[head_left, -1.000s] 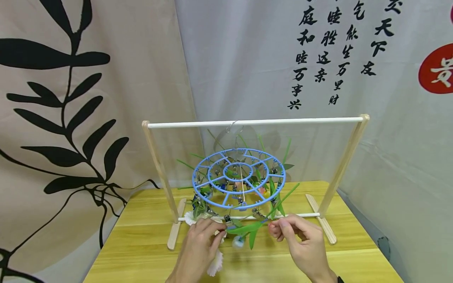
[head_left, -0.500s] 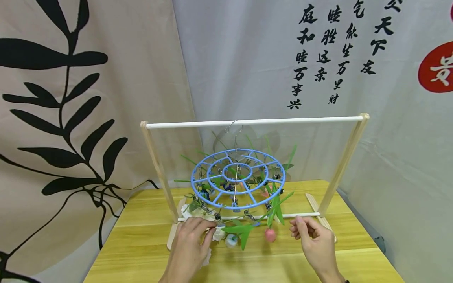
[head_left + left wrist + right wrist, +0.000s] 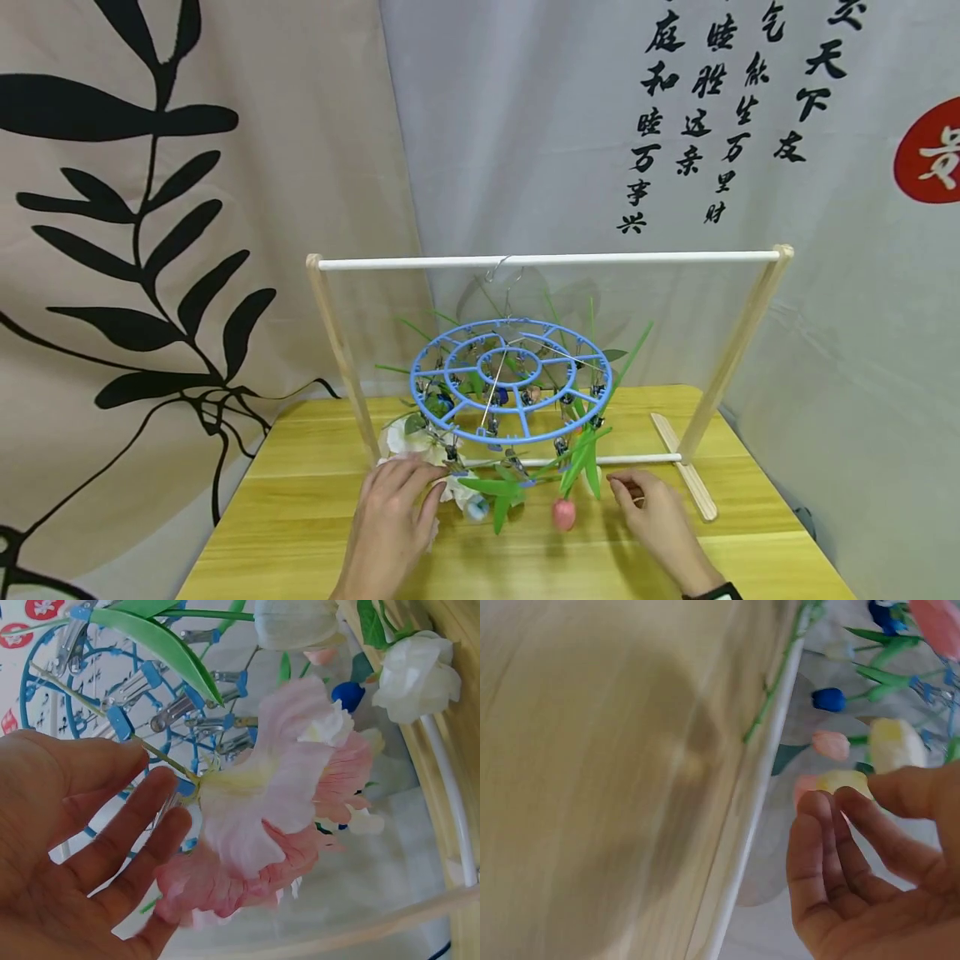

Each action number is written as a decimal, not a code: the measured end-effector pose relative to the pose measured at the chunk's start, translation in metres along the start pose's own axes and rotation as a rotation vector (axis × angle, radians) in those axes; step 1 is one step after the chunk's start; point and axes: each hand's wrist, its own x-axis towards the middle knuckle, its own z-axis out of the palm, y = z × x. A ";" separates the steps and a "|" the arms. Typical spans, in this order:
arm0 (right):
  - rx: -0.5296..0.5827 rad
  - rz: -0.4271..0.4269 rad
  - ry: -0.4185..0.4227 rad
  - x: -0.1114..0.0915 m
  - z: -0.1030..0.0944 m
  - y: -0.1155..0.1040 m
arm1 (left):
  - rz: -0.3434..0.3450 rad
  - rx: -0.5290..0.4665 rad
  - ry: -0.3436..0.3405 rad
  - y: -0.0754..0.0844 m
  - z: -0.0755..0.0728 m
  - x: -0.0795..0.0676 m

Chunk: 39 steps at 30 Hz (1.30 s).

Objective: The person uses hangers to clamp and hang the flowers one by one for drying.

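Note:
A blue round clip hanger hangs from the rack's top bar, with artificial flowers clipped around it. My left hand is at its front left; in the left wrist view, thumb and forefinger pinch the thin stem of a ruffled pale pink flower beside a clip. My right hand is at the front right, thumb and fingertips close together, nothing visible between them. A pink tulip hangs to its left. In the right wrist view, a pale yellow tulip shows behind the fingertips.
A wooden rack with a white top bar stands on the wood-grain table. Its slanted posts and flat foot flank the hanger. Printed curtains hang behind.
The hanger has turned, its front clips and flowers shifting left along with my left hand. My right hand has moved right, away from the pink tulip, then slightly back left.

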 end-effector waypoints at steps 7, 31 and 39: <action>-0.086 -0.102 -0.103 0.012 0.019 0.003 | -0.020 -0.087 0.048 -0.003 -0.006 -0.008; -0.048 -0.387 -0.179 0.033 0.049 0.011 | 0.185 -0.205 -0.056 0.000 0.013 -0.052; -0.030 -0.579 -0.052 0.030 0.058 0.020 | 0.181 -0.201 -0.087 0.004 0.017 -0.055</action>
